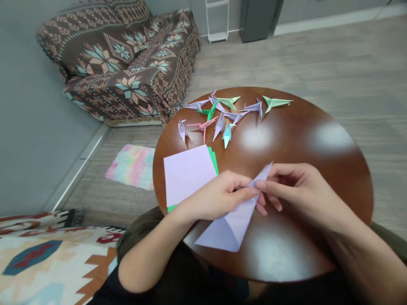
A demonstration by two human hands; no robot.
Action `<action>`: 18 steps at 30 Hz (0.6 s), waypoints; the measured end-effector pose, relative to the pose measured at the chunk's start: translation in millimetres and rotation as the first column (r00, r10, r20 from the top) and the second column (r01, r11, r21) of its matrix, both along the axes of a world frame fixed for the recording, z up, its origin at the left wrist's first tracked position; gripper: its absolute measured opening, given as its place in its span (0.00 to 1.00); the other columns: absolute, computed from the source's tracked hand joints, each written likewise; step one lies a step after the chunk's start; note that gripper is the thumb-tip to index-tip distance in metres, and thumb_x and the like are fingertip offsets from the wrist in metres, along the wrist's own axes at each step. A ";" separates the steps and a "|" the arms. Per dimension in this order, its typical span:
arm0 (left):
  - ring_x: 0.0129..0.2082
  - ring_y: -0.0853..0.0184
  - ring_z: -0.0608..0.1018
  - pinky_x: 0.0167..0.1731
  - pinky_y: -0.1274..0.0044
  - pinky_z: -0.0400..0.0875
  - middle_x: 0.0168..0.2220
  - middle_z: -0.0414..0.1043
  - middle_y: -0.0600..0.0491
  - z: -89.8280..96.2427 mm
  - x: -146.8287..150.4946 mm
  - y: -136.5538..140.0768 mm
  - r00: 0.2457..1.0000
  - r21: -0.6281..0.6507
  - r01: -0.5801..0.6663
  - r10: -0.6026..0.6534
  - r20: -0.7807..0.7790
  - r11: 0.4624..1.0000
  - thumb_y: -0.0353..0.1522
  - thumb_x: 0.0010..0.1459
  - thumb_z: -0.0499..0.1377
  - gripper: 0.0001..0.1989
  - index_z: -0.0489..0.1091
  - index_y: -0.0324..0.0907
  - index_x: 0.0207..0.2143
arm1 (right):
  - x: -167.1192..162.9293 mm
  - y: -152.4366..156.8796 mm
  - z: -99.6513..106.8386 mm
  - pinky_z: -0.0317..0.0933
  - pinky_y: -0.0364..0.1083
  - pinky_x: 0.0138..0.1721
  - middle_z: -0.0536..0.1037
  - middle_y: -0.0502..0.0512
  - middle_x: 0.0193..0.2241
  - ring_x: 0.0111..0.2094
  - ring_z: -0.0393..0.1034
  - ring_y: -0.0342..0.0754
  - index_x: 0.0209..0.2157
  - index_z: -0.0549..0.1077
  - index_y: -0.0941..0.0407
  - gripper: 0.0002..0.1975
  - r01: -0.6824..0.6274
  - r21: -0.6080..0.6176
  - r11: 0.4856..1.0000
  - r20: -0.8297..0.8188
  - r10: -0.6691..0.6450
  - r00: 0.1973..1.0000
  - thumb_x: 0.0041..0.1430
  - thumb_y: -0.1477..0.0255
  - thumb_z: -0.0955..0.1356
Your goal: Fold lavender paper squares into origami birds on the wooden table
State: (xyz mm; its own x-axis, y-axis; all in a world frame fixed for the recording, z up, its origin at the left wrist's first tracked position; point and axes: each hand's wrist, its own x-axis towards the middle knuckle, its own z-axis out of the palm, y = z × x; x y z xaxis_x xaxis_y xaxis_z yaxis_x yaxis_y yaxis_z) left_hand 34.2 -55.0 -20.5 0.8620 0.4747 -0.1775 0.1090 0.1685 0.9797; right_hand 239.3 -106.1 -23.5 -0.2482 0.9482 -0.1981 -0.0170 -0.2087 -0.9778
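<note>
A lavender sheet of origami paper (230, 226), folded into a long pointed shape, is held above the near part of the round table. My left hand (229, 192) is closed on its middle, thumb on top and fingers behind. Near the upper tip, my right hand (295, 184) pinches the paper between thumb and forefinger. The wider end hangs down toward me with a crease across it. Left of my hands lies a stack of square paper (189, 173), lavender on top with green sheets (213, 160) sticking out beneath.
Several folded paper cranes, among them a pink one (203, 126), a blue one (227, 133) and a light green one (275, 102), stand along the far side of the brown table (333, 169). Beyond are a patterned sofa (127, 63) and a fluffy pastel mat (132, 166).
</note>
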 end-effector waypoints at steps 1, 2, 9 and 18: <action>0.44 0.62 0.80 0.52 0.73 0.70 0.41 0.83 0.45 0.0 0.2 -0.2 1.000 -0.003 -0.007 0.007 0.004 1.000 0.43 0.70 0.57 0.21 0.80 0.35 0.35 | -0.3 0.0 0.4 0.60 0.40 0.23 0.80 0.52 0.21 0.19 0.66 0.40 0.27 0.80 0.57 0.12 0.002 -0.002 1.000 0.013 -0.002 1.000 0.60 0.65 0.77; 0.42 0.63 0.80 0.50 0.73 0.71 0.40 0.83 0.46 0.1 0.3 -0.6 0.999 0.008 -0.031 0.031 -0.009 0.999 0.42 0.69 0.58 0.19 0.80 0.36 0.36 | -0.3 0.2 0.5 0.59 0.40 0.22 0.80 0.52 0.21 0.19 0.66 0.40 0.26 0.79 0.57 0.13 0.025 -0.002 1.000 0.029 -0.025 0.999 0.59 0.64 0.78; 0.35 0.66 0.83 0.39 0.79 0.74 0.34 0.83 0.50 5.2 2.9 -5.5 0.879 0.173 -0.456 0.472 -0.068 0.873 0.30 0.54 0.70 0.10 0.79 0.37 0.39 | 0.7 2.3 -1.5 0.55 0.38 0.20 0.71 0.46 0.14 0.16 0.63 0.38 0.22 0.76 0.57 0.16 0.195 -0.005 0.981 0.076 -0.194 0.978 0.51 0.64 0.81; 0.34 0.65 0.85 0.34 0.81 0.77 0.36 0.86 0.50 7.0 5.2 -11.0 0.818 0.161 -0.564 0.574 -0.020 0.810 0.28 0.52 0.72 0.08 0.85 0.39 0.37 | 1.7 0.7 -5.8 0.57 0.39 0.21 0.72 0.46 0.16 0.17 0.64 0.39 0.22 0.75 0.56 0.17 0.217 -0.019 0.976 0.002 -0.217 0.976 0.52 0.65 0.81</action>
